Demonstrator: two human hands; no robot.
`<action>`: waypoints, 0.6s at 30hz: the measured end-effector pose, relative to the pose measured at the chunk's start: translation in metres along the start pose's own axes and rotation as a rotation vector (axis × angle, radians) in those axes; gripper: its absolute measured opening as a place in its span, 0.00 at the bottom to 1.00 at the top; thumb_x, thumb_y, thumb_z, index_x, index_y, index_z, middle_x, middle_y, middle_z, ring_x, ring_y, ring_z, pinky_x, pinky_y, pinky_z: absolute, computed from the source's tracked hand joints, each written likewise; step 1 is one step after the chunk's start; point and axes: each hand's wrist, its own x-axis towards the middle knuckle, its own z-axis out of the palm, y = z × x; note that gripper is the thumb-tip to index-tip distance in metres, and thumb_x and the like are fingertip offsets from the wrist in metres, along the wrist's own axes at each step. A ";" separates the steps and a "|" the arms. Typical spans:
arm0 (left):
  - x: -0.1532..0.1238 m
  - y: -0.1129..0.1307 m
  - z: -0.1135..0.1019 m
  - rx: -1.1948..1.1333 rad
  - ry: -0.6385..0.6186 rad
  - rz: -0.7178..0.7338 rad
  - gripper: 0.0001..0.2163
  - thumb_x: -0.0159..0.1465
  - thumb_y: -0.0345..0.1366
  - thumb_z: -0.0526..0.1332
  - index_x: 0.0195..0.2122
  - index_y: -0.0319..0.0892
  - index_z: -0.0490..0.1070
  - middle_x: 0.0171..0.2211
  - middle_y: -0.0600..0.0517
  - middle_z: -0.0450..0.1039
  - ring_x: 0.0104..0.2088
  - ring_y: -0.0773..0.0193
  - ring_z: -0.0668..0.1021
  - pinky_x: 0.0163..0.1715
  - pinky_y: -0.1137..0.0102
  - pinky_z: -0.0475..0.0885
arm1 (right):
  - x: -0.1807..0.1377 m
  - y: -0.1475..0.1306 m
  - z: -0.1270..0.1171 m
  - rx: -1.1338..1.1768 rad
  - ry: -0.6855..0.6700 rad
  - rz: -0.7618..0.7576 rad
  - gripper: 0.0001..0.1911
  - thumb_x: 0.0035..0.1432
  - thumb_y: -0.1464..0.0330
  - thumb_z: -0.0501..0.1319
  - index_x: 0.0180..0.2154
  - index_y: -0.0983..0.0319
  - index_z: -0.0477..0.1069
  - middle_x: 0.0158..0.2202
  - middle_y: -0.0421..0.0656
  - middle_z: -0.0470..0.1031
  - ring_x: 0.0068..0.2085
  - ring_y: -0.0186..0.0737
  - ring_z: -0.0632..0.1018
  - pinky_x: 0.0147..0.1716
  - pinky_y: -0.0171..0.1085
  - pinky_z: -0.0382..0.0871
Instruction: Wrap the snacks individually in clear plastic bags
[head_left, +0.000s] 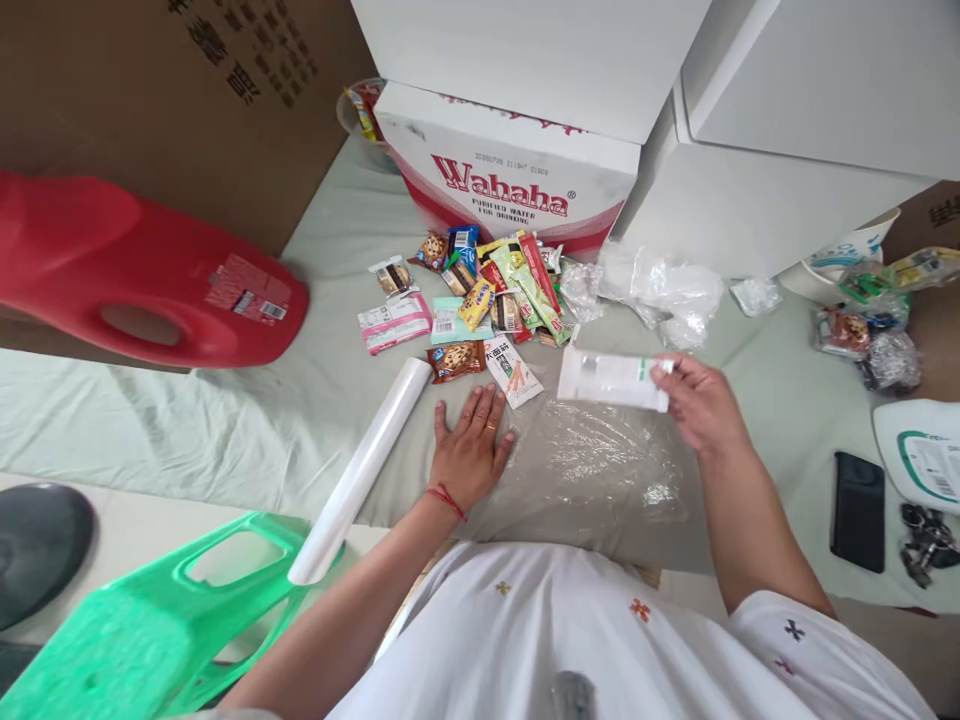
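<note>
I can see the right hand (694, 400) pinching a flat white rectangular packet (611, 381) by one end, above crinkled clear plastic film (600, 450). The left hand (471, 447) lies palm down, fingers spread, on the pale-green-clothed bench (337, 290), a brown cookie packet (456, 361) just beyond it and a long white plastic roll (364, 470) to its left.

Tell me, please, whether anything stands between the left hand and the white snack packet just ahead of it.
Nothing visible does: the left hand lies flat close to the white snack packet, and the brown cookie packet lies to its left.
</note>
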 end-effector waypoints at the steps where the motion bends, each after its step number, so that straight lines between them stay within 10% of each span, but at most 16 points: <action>1: 0.000 0.000 0.000 0.001 -0.001 0.001 0.28 0.76 0.43 0.45 0.75 0.41 0.51 0.74 0.42 0.52 0.74 0.50 0.58 0.72 0.40 0.29 | -0.013 0.011 0.001 0.000 -0.040 0.074 0.25 0.44 0.50 0.76 0.37 0.60 0.78 0.27 0.39 0.77 0.25 0.36 0.74 0.23 0.35 0.68; 5: 0.001 -0.001 0.001 0.017 -0.007 0.002 0.27 0.77 0.41 0.44 0.75 0.41 0.51 0.74 0.43 0.52 0.75 0.51 0.58 0.72 0.40 0.28 | -0.046 0.046 0.020 -0.183 -0.157 0.128 0.26 0.54 0.46 0.69 0.40 0.61 0.79 0.28 0.40 0.76 0.25 0.36 0.72 0.24 0.35 0.66; 11: 0.001 0.001 0.001 0.024 -0.005 -0.007 0.27 0.77 0.40 0.44 0.75 0.42 0.51 0.74 0.42 0.53 0.74 0.51 0.59 0.72 0.40 0.29 | -0.036 0.028 0.057 -0.832 -0.085 -0.320 0.19 0.68 0.56 0.58 0.54 0.59 0.75 0.53 0.50 0.77 0.37 0.41 0.79 0.41 0.42 0.72; 18: 0.001 0.001 0.002 0.023 0.010 -0.014 0.27 0.76 0.40 0.44 0.75 0.43 0.54 0.73 0.41 0.55 0.74 0.50 0.59 0.72 0.39 0.33 | 0.000 -0.003 0.166 -1.284 -0.400 -0.350 0.28 0.70 0.52 0.57 0.61 0.65 0.65 0.57 0.60 0.71 0.49 0.53 0.80 0.42 0.44 0.75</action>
